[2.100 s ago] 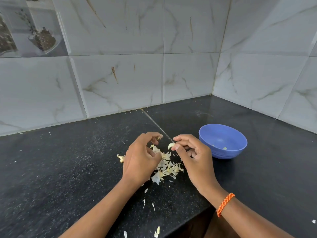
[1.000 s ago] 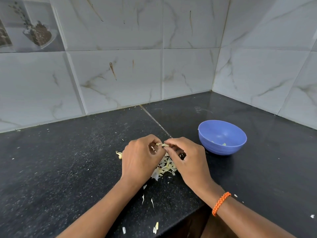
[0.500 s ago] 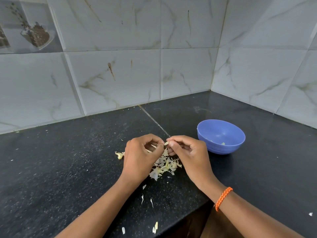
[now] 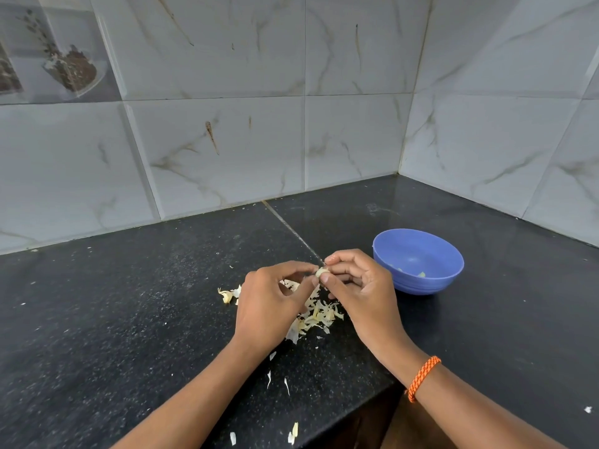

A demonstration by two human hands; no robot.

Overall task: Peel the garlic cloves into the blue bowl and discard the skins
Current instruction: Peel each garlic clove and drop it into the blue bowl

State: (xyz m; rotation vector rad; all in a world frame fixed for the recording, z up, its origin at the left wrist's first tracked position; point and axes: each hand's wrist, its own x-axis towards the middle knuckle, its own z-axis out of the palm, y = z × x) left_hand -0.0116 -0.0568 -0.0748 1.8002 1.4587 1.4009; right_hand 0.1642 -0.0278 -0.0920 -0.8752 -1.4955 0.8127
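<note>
While both hands now meet at frame centre, your left hand (image 4: 270,303) and right hand (image 4: 359,286) pinch one garlic clove (image 4: 322,271) again; peeling continues above the skins (image 4: 316,315).

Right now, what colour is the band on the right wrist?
Orange, a braided wristband. It shows in the head view, the only one, at lower right.

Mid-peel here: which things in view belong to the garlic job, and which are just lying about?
Part of the job:
- small pale garlic clove, pinched between left hand and right hand
- round blue plastic bowl, a few pale bits inside
- heap of papery garlic skins on the black stone counter

Just lying about:
- orange braided wristband
- marbled grey wall tiles
</note>
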